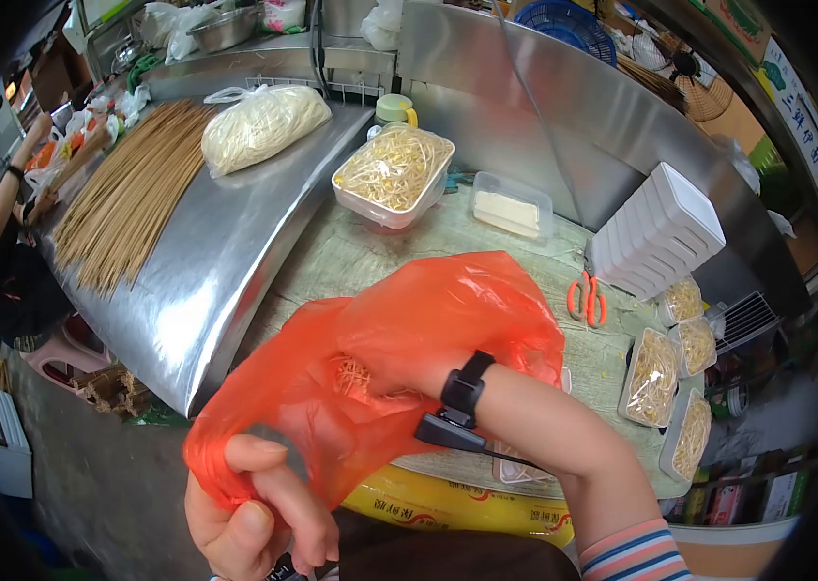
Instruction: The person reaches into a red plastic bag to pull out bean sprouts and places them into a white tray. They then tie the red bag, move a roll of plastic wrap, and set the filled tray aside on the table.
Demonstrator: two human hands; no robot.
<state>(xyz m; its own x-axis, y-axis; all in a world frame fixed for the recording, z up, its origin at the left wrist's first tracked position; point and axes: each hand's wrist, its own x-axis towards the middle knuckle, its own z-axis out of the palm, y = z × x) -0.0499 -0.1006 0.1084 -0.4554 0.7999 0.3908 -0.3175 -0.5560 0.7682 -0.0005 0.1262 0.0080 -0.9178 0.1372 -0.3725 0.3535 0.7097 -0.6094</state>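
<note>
My left hand [259, 504] pinches the rim of an orange-red plastic bag [467, 300], thumb and fingers closed on its edge. Inside the bag is my right hand [394, 373], reaching in from the right; its fingers are hidden among the folds and bean sprouts [353, 376]. A black strap with a small device [463, 387] circles the right wrist. Just beyond the bag stands a tray heaped with bean sprouts [394, 169]. Scissors with orange handles [587, 300] lie to the right of the bag.
Stacked white trays [656, 232] stand at the right, near several wrapped sprout packs [651, 378]. A clear container [512, 208] sits at the back. On the steel counter [206, 290] are thin sticks [138, 194] and a bulging bag [264, 126]. Another person [2, 223] stands far left.
</note>
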